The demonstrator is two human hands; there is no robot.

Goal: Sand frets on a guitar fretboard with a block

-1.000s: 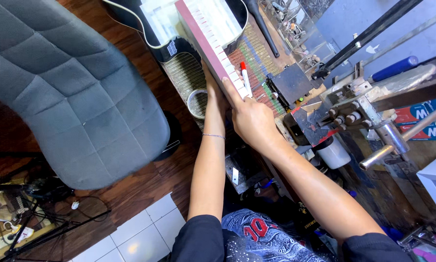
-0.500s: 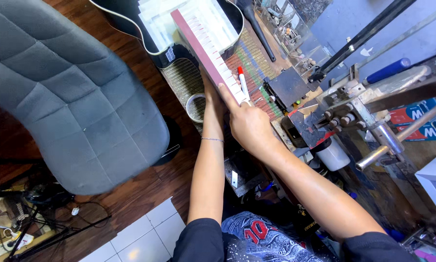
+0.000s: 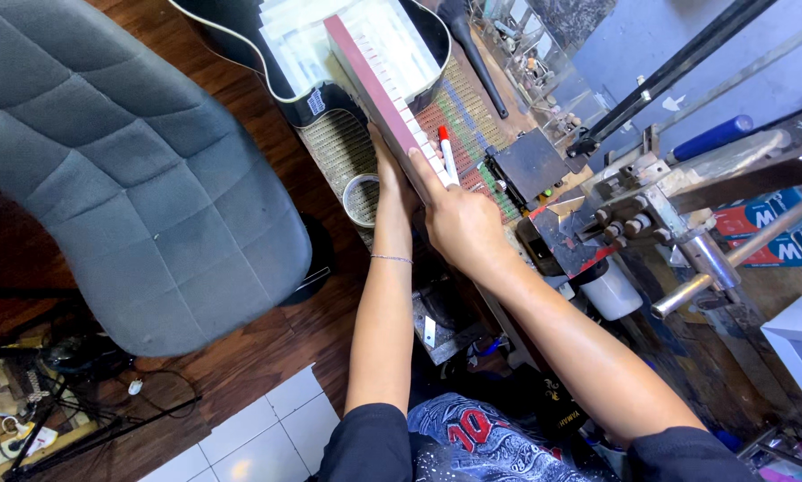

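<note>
Right hand (image 3: 459,223) farther up, grip closed on red-capped marker (image 3: 447,153) against guitar neck (image 3: 379,76); left grip unclear.

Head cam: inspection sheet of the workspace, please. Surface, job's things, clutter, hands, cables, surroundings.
Surface: woven mat on the bench.
Job's things: long red block with white strips lying over a black guitar body; red-capped white marker.
Clutter: tape roll, black box, metal vise, blue-handled tool.
Hands: left hand under the block's near end; right hand holds the marker at it.
Cables: tangle on the floor.
Surroundings: grey chair, wood floor, white tiles.
</note>
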